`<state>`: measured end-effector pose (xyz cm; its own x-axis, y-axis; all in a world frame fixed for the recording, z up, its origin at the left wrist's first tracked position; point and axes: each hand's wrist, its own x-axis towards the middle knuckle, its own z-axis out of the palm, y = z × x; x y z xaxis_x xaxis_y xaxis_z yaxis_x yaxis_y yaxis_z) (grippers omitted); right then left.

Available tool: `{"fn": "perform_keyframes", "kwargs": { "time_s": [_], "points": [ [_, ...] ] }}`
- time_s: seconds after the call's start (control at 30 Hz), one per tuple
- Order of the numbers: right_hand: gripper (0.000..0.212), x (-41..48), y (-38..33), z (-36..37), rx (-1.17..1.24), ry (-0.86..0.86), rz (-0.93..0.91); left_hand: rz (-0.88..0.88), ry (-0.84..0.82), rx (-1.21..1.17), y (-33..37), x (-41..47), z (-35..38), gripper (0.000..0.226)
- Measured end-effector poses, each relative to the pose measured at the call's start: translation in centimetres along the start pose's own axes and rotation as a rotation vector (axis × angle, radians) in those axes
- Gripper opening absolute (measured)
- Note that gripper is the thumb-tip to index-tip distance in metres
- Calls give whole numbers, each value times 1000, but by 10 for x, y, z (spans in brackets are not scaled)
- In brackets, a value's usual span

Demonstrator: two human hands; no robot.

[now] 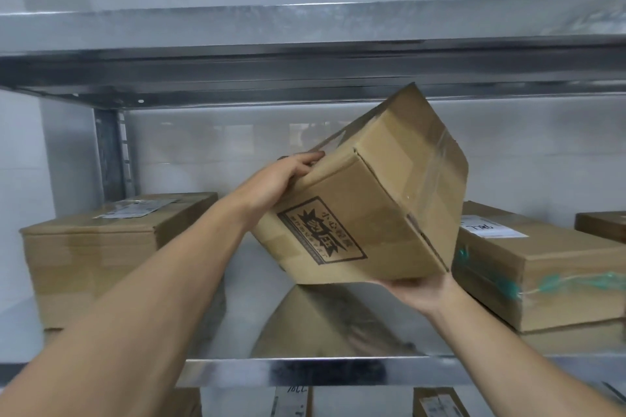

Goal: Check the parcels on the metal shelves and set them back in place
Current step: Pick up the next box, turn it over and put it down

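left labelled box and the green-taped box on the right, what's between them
In the head view, only the tilted printed box, held by the left hand and the right hand; the shelf around it shows bare metal.

Six parcels are being counted, tbh: one held parcel (359, 200), three being kept on the middle shelf (338, 371) (left parcel (101, 247), taped parcel (542, 267), far-right parcel (603, 225)), two being glimpsed below (lower-left parcel (184, 403), lower-right parcel (437, 403)). Two hands are being shown (left hand (277, 176), right hand (423, 291)).
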<state>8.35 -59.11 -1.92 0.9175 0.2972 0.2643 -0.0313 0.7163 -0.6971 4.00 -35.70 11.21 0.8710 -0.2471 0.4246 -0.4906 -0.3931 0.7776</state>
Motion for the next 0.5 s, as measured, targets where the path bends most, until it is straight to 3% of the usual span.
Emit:
{"fn": "perform_keyframes", "kwargs": {
  "time_s": [0.07, 0.1, 0.17, 0.2, 0.37, 0.5],
  "points": [
    [38, 2, 2, -2, 22, 117, -13, 13, 15, 2, -4, -3, 2, 49],
    [28, 0, 3, 0, 20, 175, -33, 26, 28, -11, -5, -5, 3, 51],
    [58, -2, 3, 3, 66, 194, -20, 26, 56, -31, -11, -6, 4, 52],
    [63, -7, 2, 9, 110, 156, -42, 16, 73, -50, -13, -7, 4, 50],
    [75, -23, -9, 34, 83, 82, -50, -20, 152, -164, -24, -13, 1, 28],
    [72, -26, -10, 41, 18, 111, 1, -50, 155, -172, -35, -21, 3, 36]
  ]
}}
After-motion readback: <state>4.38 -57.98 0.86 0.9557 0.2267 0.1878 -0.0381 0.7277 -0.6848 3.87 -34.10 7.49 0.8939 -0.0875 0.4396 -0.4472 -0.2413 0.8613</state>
